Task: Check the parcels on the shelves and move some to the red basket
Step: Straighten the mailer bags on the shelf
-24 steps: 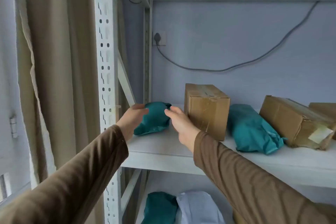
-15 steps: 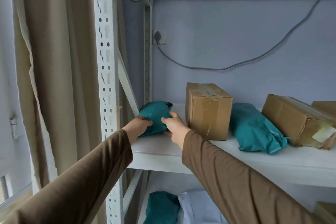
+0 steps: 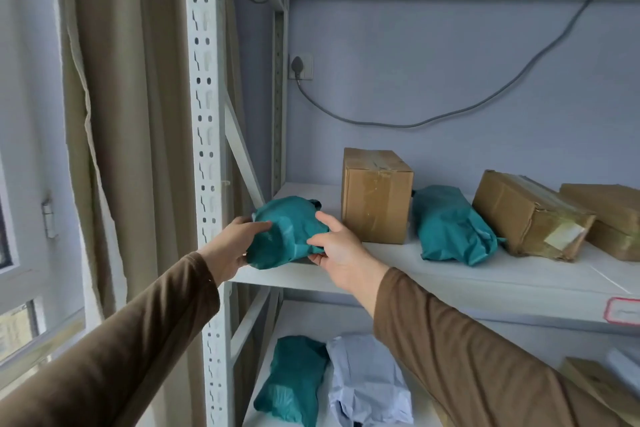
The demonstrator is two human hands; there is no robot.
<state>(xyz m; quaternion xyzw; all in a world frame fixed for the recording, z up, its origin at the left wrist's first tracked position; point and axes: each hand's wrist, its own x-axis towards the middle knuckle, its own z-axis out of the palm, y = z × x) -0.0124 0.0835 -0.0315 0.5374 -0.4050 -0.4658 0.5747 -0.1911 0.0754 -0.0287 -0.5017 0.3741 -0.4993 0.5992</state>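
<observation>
A small teal bag parcel (image 3: 287, 232) is at the left end of the white shelf (image 3: 450, 274), pulled to its front edge. My left hand (image 3: 232, 246) grips its left side and my right hand (image 3: 337, 246) grips its right side, thumb on top. Further right on the same shelf stand an upright cardboard box (image 3: 375, 198), a second teal bag parcel (image 3: 450, 225), a tilted cardboard box (image 3: 530, 215) and another box (image 3: 609, 218) behind it. No red basket is in view.
The white perforated upright (image 3: 204, 149) of the rack stands just left of my hands, with a beige curtain (image 3: 131, 114) beside it. On the lower shelf lie a teal bag (image 3: 291, 378) and a pale bag (image 3: 367, 381). A grey cable (image 3: 415, 123) hangs on the wall.
Both hands have closed on the small teal parcel and drawn it forward to the shelf's front edge. The camera view has dropped a little.
</observation>
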